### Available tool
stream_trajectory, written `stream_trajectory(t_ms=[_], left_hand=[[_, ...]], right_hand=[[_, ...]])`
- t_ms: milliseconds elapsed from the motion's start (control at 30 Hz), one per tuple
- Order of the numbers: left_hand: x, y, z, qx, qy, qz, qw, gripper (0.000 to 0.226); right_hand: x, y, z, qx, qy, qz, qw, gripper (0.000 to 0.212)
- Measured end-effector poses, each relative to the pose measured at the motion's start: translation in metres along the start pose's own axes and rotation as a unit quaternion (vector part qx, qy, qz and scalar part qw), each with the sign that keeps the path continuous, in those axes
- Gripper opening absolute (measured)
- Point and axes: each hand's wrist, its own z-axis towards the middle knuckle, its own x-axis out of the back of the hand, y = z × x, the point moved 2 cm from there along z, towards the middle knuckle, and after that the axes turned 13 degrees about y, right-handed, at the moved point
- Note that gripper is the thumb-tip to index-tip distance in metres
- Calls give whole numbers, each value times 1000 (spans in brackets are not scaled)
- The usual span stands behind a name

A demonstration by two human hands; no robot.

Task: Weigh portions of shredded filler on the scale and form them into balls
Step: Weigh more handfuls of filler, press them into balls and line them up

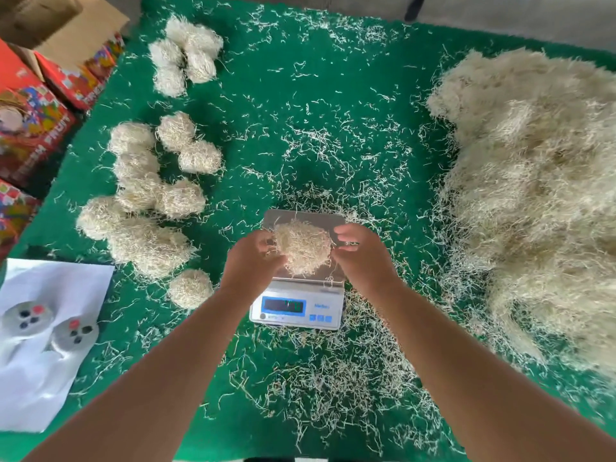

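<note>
A pale wad of shredded filler (pixel 303 248) sits between both my hands, just above the steel pan of the digital scale (pixel 300 305). My left hand (pixel 253 258) grips its left side with curled fingers. My right hand (pixel 358 251) holds its right side, fingers bent around it. The scale's blue-framed display is lit but unreadable. A large heap of loose filler (pixel 533 195) lies at the right. Several finished balls (pixel 146 201) lie at the left, with another cluster of balls (pixel 186 51) farther back.
The green mat (pixel 300 111) is strewn with loose shreds. A white sheet with two grey round devices (pixel 50 328) lies at the near left. Red printed cartons and an open cardboard box (pixel 43 61) stand at the far left edge.
</note>
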Motion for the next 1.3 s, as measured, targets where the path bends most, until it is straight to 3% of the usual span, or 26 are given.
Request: stream_trajectory(t_ms=[233,433,1000,1300], left_hand=[[55,-24,-38,5,65,-48,997,28],[93,-41,-97,10,76,-58,995,15],[124,-67,-280,5,119,-99,988,17],[134,-73,-301,-4,115,-99,988,17]], right_hand=[[30,4,-47,-23,88,28,995,41],[42,10,-105,-40,96,53,993,42],[95,66,-278,-21,102,68,992,30],[96,69,-303,-17,83,83,993,29]])
